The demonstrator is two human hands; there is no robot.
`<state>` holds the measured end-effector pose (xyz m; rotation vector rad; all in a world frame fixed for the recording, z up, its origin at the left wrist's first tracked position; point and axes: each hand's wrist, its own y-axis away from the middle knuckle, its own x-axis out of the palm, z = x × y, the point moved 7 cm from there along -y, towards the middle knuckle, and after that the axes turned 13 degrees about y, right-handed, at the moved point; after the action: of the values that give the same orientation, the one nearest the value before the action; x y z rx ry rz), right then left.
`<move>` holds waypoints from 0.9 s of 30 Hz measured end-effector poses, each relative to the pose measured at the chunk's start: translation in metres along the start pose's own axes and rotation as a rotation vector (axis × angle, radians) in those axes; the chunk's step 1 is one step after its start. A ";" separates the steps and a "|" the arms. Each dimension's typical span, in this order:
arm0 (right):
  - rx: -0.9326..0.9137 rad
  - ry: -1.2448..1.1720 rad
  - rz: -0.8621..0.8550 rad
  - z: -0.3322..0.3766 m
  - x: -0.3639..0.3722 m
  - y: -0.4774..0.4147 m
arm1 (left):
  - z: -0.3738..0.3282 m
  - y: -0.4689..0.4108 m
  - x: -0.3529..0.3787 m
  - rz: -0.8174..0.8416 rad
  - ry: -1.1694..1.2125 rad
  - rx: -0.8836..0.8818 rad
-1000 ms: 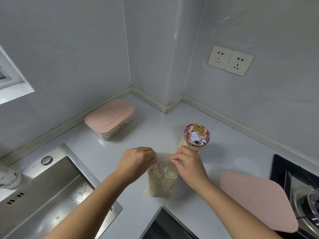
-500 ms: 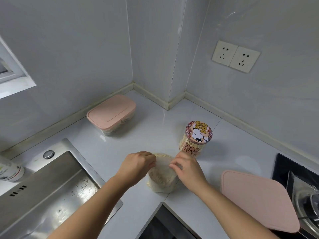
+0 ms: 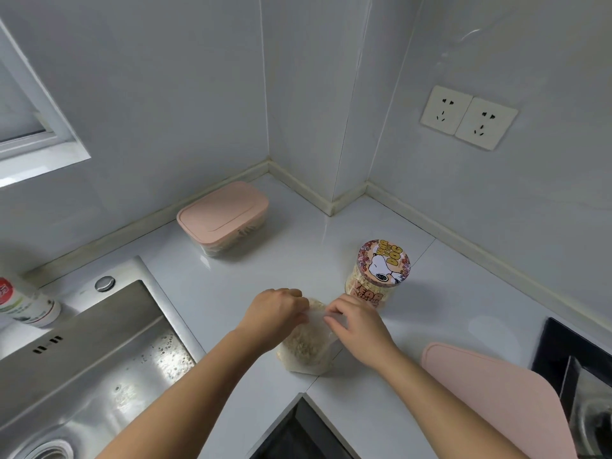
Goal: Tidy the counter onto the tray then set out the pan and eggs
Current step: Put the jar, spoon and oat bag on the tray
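Observation:
A clear plastic bag of pale grain [image 3: 306, 351] stands on the white counter [image 3: 251, 283] near its inner front corner. My left hand [image 3: 276, 311] pinches the bag's top edge on the left. My right hand [image 3: 356, 321] pinches the same top edge on the right. Just behind my right hand stands a round jar with a cartoon-dog lid [image 3: 381, 270]. A flat pink tray [image 3: 496, 389] lies on the counter at the right, partly behind my right forearm. No pan or eggs are in view.
A pink-lidded clear box [image 3: 222, 217] sits by the back wall. The steel sink [image 3: 86, 352] fills the left, with a bottle [image 3: 26, 304] at its far edge. A black stove [image 3: 576, 366] borders the right. Two wall sockets [image 3: 468, 117] sit above.
Both hands stayed on the bag's top while working it; the top was folded down half a second ago and now stands up between the fingers again. The view shifted slightly.

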<state>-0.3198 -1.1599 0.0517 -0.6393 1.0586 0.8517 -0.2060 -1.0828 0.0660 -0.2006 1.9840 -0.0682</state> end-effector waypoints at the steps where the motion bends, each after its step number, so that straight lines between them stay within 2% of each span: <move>1: -0.013 -0.002 0.012 0.001 0.000 -0.001 | -0.002 0.001 -0.001 -0.013 -0.033 0.012; 6: -0.123 -0.031 0.035 0.014 -0.002 -0.006 | -0.002 0.017 -0.017 -0.080 -0.043 -0.047; 13: -0.212 -0.297 0.121 0.067 -0.001 -0.037 | 0.023 0.077 -0.068 -0.288 -0.034 -0.243; 17: -0.158 -0.515 0.213 0.121 0.011 -0.058 | 0.058 0.135 -0.113 -0.412 -0.071 -0.402; 20: -0.135 -0.607 0.258 0.167 0.031 -0.078 | 0.083 0.180 -0.143 -0.427 -0.118 -0.483; 27: -0.152 -0.601 0.375 0.305 0.106 -0.138 | 0.154 0.293 -0.201 -0.517 -0.215 -0.638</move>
<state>-0.0322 -0.9602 0.0732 -0.2732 0.5704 1.3577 -0.0176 -0.7529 0.1429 -1.0838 1.6408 0.2496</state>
